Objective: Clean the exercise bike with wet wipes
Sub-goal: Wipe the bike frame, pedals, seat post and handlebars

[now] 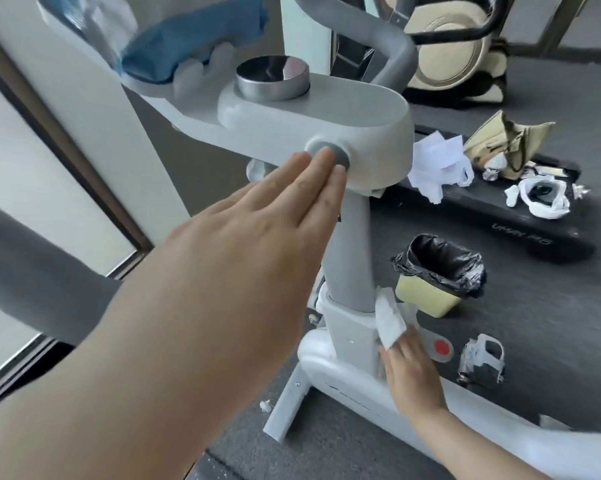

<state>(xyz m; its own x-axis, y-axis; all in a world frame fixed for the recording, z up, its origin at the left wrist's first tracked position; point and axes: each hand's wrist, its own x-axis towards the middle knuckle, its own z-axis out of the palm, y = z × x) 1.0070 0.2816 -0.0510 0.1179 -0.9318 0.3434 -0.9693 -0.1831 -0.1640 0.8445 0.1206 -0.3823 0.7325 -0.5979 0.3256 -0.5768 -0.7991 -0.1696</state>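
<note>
- Low on the bike [326, 133], at the post's base: right hand [413, 372] presses a white wipe [391, 318] to the frame, wipe pinned under the fingers.
- Above it: left hand [257, 216], fingers straight and together, rests on the grey knob [330, 155], holding nothing.
- Right of the wipe: lined bin [437, 275] on the floor.

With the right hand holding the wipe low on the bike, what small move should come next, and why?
Probably slide the wet wipe up the grey post. The right hand presses it at the post's base collar, and the left hand lies flat by the round side knob, steadying the exercise bike.
</note>
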